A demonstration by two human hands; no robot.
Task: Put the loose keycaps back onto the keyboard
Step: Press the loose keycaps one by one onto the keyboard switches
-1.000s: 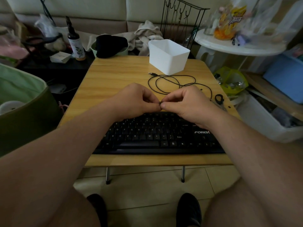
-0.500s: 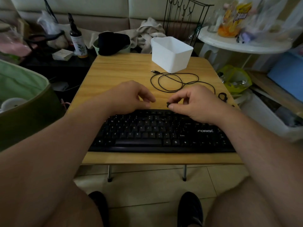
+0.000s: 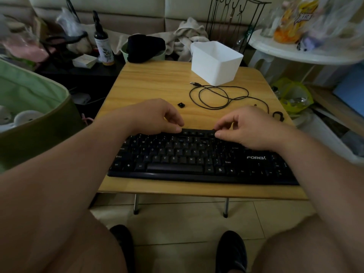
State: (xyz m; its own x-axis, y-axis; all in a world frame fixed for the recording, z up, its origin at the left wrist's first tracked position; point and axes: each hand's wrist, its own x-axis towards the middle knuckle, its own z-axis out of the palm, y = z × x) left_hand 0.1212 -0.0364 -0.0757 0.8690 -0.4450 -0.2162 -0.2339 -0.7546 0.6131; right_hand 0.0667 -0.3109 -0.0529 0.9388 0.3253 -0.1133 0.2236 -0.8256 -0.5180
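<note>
I am looking down on the black keyboard (image 3: 197, 158), which lies across the near edge of the wooden table (image 3: 157, 83), and I judge the job to be partway through. Most of the keys sit in their rows, but in the number row and the row below it I make out a few darker pits with round stems showing, around the middle of the board, so I take it some places are yet to be filled. How many exactly I cannot tell; the light is dim and the caps are all black.

My right hand (image 3: 248, 129) hovers over the top row at the right of centre, thumb and forefinger drawn together at the tips as if pinching something small. I believe it is a keycap being set onto the function row, though the thing itself is too small and dark to confirm. My left hand (image 3: 157, 117) rests at the top left edge of the keyboard, fingers loosely curled and holding nothing that I can see.

One loose keycap (image 3: 181, 105) lies on the bare table beyond the keyboard, between my hands and apart from both, just left of the coiled cable (image 3: 216, 95). That one at least remains to be fitted
</note>
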